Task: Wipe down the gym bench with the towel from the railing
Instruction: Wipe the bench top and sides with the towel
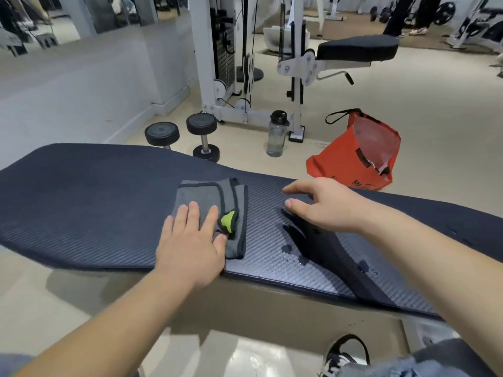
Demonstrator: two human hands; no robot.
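Orange bag (pixel 340 161), clear plastic (pixel 374 136) inside, stands open beyond the bench (pixel 81 191).

We see the bench (pixel 81 191) run past both side edges, its frame largely hidden underneath. Our left hand (pixel 190 240) covers the near corner of the towel (pixel 206 197). Lettering on the red bag (pixel 351 159) is partly hidden; bystanders (pixel 400 17) are cut off above the legs.
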